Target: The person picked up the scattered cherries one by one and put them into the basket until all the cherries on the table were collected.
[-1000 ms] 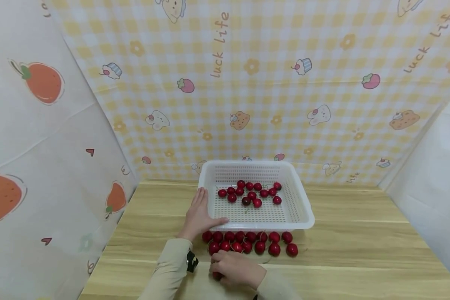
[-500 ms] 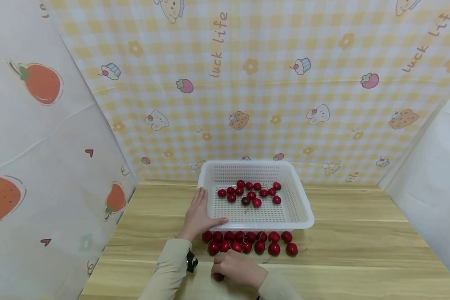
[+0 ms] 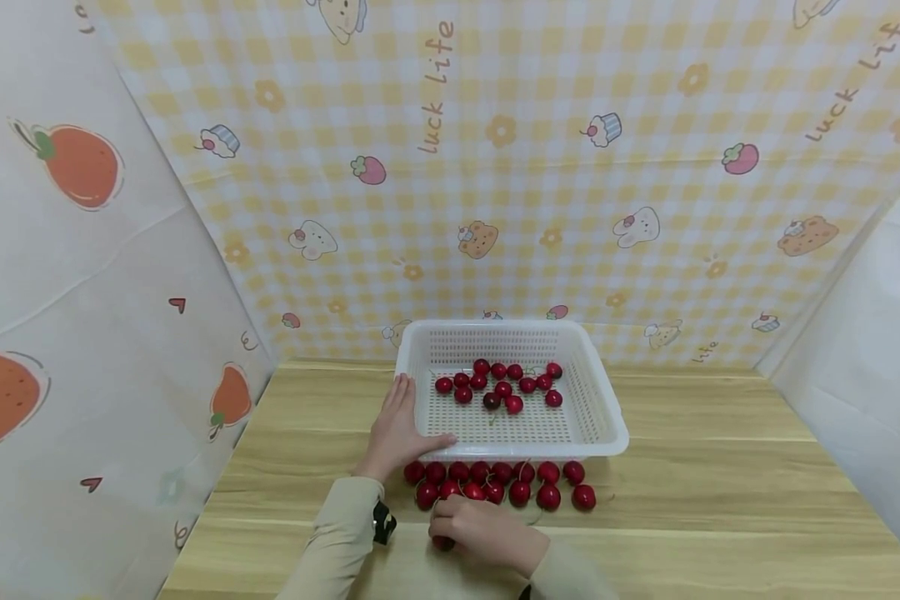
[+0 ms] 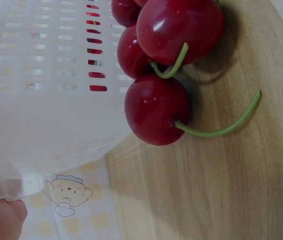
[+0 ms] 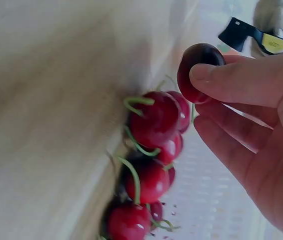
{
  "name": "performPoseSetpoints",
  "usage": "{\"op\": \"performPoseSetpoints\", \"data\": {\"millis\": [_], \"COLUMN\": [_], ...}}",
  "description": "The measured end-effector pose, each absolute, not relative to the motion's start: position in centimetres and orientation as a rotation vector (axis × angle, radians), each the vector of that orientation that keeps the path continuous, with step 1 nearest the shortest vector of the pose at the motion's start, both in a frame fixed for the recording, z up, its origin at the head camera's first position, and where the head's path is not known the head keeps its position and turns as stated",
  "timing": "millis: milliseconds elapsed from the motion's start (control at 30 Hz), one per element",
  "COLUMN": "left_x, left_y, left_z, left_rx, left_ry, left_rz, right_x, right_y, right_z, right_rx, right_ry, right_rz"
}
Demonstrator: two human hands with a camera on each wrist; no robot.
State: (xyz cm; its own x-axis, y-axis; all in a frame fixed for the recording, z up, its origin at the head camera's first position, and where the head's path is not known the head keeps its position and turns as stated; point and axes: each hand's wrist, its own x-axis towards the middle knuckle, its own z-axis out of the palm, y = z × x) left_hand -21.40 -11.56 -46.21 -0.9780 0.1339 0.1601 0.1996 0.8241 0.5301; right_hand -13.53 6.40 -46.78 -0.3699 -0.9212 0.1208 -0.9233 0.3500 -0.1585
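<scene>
My left hand [image 3: 397,432] rests on the front left corner of a white plastic basket [image 3: 528,451], fingers straight along its left side and thumb over the front rim. In the left wrist view, one fingertip [image 4: 4,217] shows at the rim. My right hand [image 3: 489,532] pinches a dark red cherry [image 5: 201,53] between thumb and fingers, just in front of the rows of cherries. Two rows of cherries [image 3: 520,493], some with green stems, lie along the basket's front side. Several more cherries [image 3: 503,389] sit on the basket's floor.
The basket stands at the back of a wooden table [image 3: 720,483]. Close behind it hangs a yellow checked cloth [image 3: 540,192] with printed figures. White sheeting [image 3: 885,333] closes off the right side, and a fruit-print sheet [image 3: 120,333] the left.
My right hand, with the cherry in its fingers, has shifted slightly to the right and toward the rows. My left hand keeps its place on the basket.
</scene>
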Motion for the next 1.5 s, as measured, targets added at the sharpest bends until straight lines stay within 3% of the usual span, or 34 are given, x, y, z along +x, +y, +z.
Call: {"op": "performPoseSetpoints", "data": {"millis": [733, 1133, 1500], "left_x": [-21.4, -21.4, -21.1], "left_y": [-12.2, -12.1, -11.6], "left_z": [-45.5, -45.2, -45.6], "left_rx": [-0.226, -0.259, -0.252], "left_ry": [-2.909, -2.886, -2.941], "left_rz": [-0.883, -0.913, -0.876], "right_x": [-17.5, -27.0, -34.7], "right_y": [9.4, 8.2, 6.8], "right_z": [-37.0, -34.7, -39.0], "right_rx": [1.764, 1.591, 1.127], "right_ry": [-2.417, -2.650, -3.152], "right_rz": [0.561, 0.670, 0.751]}}
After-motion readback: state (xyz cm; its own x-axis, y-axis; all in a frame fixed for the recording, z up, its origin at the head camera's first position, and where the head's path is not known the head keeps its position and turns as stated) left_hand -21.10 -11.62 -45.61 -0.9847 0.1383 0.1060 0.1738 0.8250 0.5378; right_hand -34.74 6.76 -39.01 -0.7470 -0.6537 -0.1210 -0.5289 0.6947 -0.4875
